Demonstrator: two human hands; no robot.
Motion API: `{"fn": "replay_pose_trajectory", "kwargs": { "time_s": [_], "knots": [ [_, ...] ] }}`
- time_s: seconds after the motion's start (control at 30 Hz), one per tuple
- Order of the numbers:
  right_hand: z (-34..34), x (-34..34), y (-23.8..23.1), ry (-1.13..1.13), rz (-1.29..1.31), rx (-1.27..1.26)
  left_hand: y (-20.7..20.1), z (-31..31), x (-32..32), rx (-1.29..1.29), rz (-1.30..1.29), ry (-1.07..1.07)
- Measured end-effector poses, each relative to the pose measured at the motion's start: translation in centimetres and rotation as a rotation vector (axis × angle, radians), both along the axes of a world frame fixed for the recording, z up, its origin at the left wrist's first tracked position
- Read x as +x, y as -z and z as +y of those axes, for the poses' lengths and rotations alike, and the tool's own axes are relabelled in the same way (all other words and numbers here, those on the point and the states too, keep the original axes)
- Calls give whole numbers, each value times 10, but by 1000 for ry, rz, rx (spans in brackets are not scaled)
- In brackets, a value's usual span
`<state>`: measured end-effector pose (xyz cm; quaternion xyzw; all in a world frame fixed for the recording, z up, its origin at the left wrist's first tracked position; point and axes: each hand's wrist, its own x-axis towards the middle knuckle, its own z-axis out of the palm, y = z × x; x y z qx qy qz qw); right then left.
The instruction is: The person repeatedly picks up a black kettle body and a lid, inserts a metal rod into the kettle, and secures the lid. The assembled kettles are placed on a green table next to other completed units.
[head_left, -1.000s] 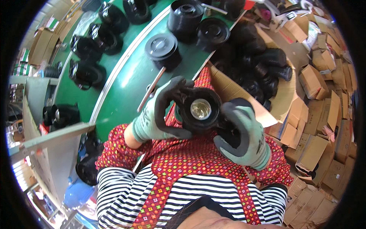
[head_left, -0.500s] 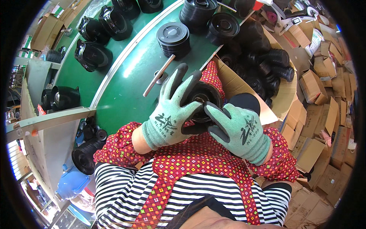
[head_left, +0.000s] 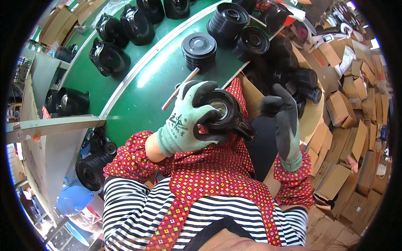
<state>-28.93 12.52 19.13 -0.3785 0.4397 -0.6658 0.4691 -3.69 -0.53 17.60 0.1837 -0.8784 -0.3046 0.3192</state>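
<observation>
My left hand (head_left: 191, 113), in a green glove with dark fingertips, grips a black round plastic part (head_left: 228, 123) in front of my lap. A bright ring shows inside its opening, and a spout-like piece juts out toward the lower right. Apart from it, my right hand (head_left: 284, 123) is raised beside the carton. Its fingers are loosely bent and somewhat apart, with nothing visible in them. Just beyond my left hand, a metal rod (head_left: 180, 90) slants on the green table. A stack of black discs (head_left: 199, 50) stands past the rod.
More stacked black parts (head_left: 227, 23) stand farther back on the green table (head_left: 142, 79). Glossy black jug-shaped housings (head_left: 109, 57) line its left side, past a white strip. A cardboard carton (head_left: 316, 119) of black parts stands at right. Flattened boxes (head_left: 335, 184) cover the floor beyond.
My right hand has left the black part and moved right, toward the carton, turning palm inward. My left hand keeps the part, now tilted so its jutting piece shows.
</observation>
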Motion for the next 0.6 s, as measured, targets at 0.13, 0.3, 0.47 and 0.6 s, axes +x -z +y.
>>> {"fn": "replay_pose_trajectory", "kwargs": {
  "time_s": [0.13,0.3,0.47,0.6],
  "knots": [
    [12,4,67,-42,-316,236,-14,3,-7,136,166,57],
    [39,21,65,-178,-364,231,-28,11,-17,110,186,133],
    [64,-4,63,-111,-419,309,-46,-5,-26,-83,-122,339],
    [98,-23,111,92,-83,317,-13,10,-31,-93,101,329]
  ]
}}
